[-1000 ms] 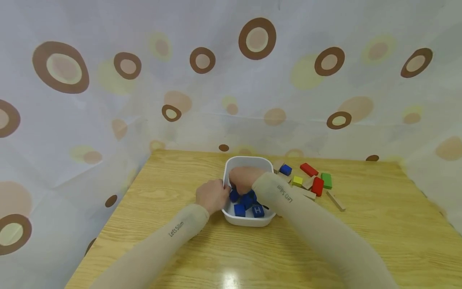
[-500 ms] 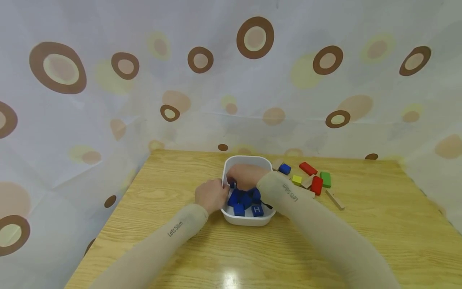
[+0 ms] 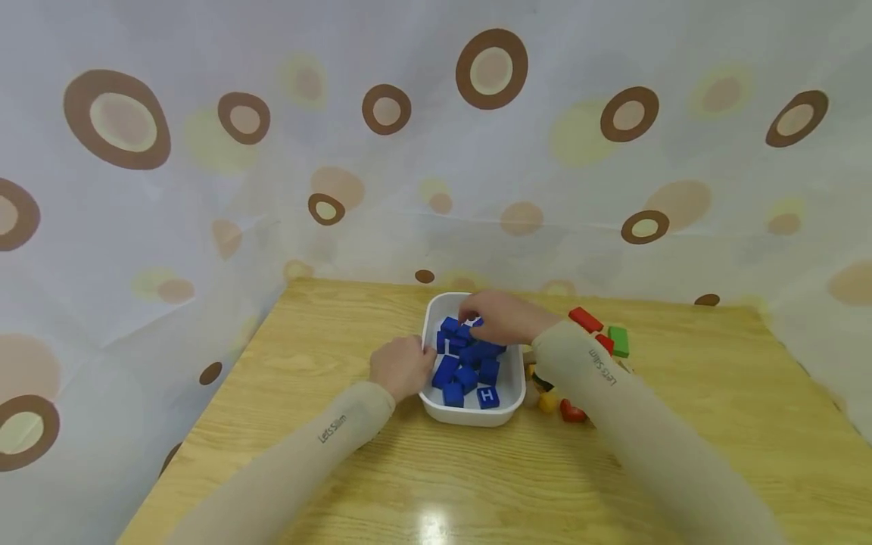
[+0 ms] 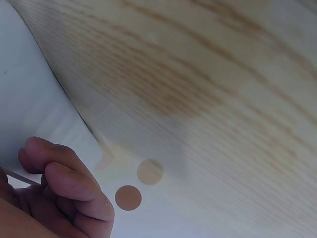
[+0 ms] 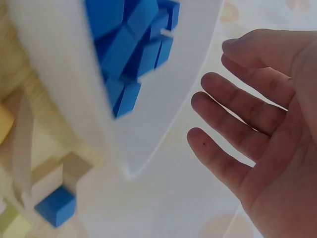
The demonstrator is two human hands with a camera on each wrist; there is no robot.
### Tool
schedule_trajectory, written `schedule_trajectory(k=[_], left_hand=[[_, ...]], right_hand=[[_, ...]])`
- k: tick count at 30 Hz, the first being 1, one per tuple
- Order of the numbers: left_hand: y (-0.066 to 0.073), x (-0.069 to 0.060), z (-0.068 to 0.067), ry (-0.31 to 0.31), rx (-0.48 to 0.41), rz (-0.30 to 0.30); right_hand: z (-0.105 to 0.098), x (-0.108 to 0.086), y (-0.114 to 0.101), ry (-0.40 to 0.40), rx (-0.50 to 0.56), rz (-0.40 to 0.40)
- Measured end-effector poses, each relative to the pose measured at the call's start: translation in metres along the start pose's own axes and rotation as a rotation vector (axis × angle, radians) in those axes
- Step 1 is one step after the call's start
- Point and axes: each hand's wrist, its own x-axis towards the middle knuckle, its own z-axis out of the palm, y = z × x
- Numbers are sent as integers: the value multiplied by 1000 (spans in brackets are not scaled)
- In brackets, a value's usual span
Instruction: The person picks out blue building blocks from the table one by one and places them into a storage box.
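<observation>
A white plastic tub stands on the wooden table, with many blue blocks piled inside. One block near its front carries a white letter H. At the tub's left side my left hand grips the rim, fingers curled; the left wrist view shows these curled fingers against the white wall. My right hand is over the tub's back right part. In the right wrist view its fingers are spread and relaxed, holding nothing, apart from the blue blocks.
Right of the tub lie a long red block, a green block, a red heart-shaped piece and a yellow piece. My right sleeve covers part of this pile. A loose blue cube lies beside plain wooden blocks outside the tub.
My right hand has risen from deep inside the tub and shifted right, its fingers now empty. More blue blocks show at the tub's back. The left hand stays on the rim.
</observation>
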Motion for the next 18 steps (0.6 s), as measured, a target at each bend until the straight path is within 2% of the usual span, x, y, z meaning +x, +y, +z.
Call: schedule_trajectory(k=[3, 8, 14, 18], left_hand=[[2, 3, 0, -22, -13, -5], [2, 5, 1, -13, 2, -3], [0, 1, 2, -28, -7, -17], [0, -1, 1, -37, -25, -19]], right_hand=[[-7, -13, 14, 57, 17, 30], [-13, -28, 39, 151, 12, 62], [-5, -35, 73, 209, -7, 81], [3, -38, 93, 210, -3, 118]])
